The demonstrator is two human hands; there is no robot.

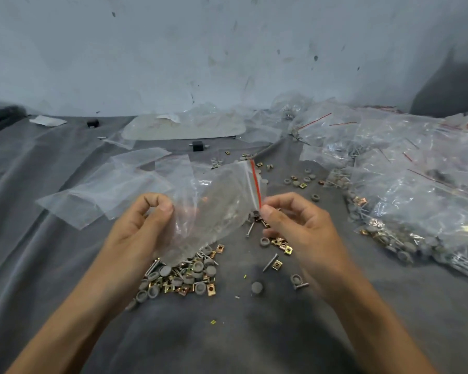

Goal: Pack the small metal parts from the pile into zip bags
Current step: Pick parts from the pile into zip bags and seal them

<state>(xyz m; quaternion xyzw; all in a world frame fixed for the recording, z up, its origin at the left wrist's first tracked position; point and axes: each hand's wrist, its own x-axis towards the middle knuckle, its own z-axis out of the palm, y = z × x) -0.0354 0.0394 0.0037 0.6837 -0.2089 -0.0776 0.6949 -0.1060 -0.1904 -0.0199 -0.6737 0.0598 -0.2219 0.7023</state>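
Two hands hold one clear zip bag [216, 201] at frame centre. The left hand [143, 220] pinches the bag's left edge between thumb and curled fingers. The right hand [300, 225] pinches the lower end of the red zip strip [256, 182]. The pile [181, 276] of small metal parts lies directly below the bag, lower centre, on the grey cloth [38, 238]. Empty bags [106, 190] lie centre left. Filled bags [416, 184] are heaped at right.
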